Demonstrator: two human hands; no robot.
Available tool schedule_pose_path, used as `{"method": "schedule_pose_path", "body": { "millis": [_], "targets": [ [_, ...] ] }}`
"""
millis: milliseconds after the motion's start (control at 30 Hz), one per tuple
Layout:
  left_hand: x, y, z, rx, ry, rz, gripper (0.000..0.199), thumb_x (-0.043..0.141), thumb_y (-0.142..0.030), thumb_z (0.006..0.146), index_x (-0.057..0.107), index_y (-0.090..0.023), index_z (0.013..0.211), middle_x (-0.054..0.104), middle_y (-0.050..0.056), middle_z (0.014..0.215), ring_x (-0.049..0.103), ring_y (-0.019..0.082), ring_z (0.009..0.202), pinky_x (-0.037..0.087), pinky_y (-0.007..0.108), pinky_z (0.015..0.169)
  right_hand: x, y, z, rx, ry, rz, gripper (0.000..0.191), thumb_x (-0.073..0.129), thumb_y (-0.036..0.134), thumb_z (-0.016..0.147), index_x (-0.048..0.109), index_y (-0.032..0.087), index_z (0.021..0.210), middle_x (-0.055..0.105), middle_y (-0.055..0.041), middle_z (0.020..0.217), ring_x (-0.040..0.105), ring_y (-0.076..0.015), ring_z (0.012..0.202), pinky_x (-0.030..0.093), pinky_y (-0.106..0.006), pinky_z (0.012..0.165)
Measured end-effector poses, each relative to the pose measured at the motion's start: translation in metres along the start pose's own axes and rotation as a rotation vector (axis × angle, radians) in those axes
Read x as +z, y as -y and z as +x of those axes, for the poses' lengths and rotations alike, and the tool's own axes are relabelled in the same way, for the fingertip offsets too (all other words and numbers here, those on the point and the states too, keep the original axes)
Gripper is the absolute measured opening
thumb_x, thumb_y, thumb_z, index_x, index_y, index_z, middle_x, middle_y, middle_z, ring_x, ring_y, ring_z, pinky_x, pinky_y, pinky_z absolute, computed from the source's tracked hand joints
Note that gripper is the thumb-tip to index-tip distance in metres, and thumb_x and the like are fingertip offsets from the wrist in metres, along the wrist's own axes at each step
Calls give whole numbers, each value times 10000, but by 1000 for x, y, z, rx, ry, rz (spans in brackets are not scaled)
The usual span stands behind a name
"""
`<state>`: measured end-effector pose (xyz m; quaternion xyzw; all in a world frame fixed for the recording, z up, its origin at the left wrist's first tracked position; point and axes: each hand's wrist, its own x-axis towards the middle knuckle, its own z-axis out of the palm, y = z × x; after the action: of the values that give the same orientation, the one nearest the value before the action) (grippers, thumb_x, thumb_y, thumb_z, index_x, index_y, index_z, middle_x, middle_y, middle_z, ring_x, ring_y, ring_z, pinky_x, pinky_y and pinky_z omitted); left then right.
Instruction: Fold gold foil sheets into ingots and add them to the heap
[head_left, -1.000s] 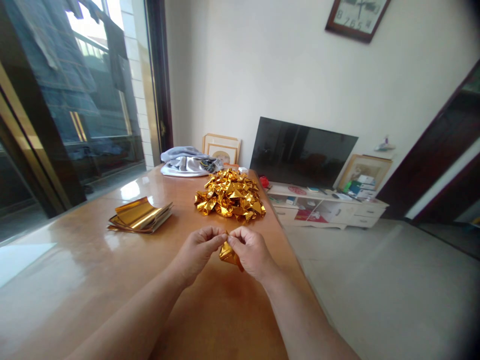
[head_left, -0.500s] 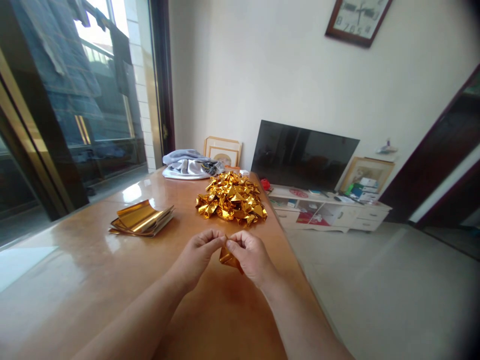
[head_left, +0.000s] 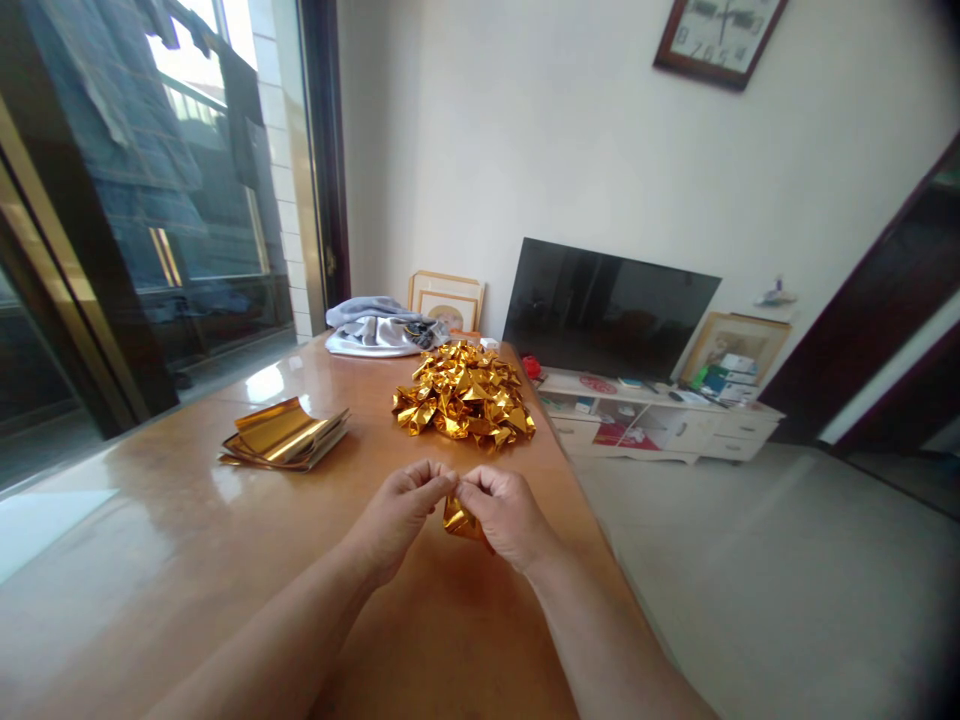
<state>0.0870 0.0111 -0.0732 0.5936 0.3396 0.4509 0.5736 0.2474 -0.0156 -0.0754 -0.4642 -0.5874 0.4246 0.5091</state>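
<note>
A piece of gold foil paper (head_left: 462,520), partly folded, is pinched between my two hands above the table. My left hand (head_left: 409,505) grips its upper edge between thumb and forefinger. Right beside it, my right hand (head_left: 504,508) is closed on the same piece, thumb tips almost touching. The fingers hide part of the foil. Just beyond my hands lies a heap of folded gold foil pieces (head_left: 466,395). To the left rests a stack of flat gold foil sheets (head_left: 283,437), the top one curling up.
The glossy wooden table (head_left: 187,560) has its right edge close to my right forearm. At its far end lies a bundle of grey cloth (head_left: 382,328). Beyond stand a television (head_left: 607,310) and a white low cabinet (head_left: 675,430). A glass door (head_left: 202,220) is at the left.
Both hands stay pinched on the foil, with only a slight shift of the fingers. The foil hangs a little further right and shows more of its shiny face.
</note>
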Motion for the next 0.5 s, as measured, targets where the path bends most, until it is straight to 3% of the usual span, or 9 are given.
{"method": "schedule_pose_path", "body": {
  "millis": [367, 500],
  "targets": [
    [-1, 2, 2, -24, -38, 16, 416, 574, -498, 915, 543, -183, 645, 472, -27, 634, 412, 137, 634, 338, 277, 620, 0, 2, -2, 1, 46, -8, 337, 659, 458, 857, 592, 168, 698, 571, 13, 680, 479, -120, 624, 388, -242, 573],
    [-4, 3, 2, -16, 37, -15, 357, 656, -477, 873, 590, -171, 701, 505, -26, 663, 424, 130, 656, 345, 267, 636, 0, -2, -1, 20, 44, -1, 368, 657, 494, 865, 612, 160, 718, 569, 12, 671, 478, -116, 614, 381, -234, 555]
  ]
}}
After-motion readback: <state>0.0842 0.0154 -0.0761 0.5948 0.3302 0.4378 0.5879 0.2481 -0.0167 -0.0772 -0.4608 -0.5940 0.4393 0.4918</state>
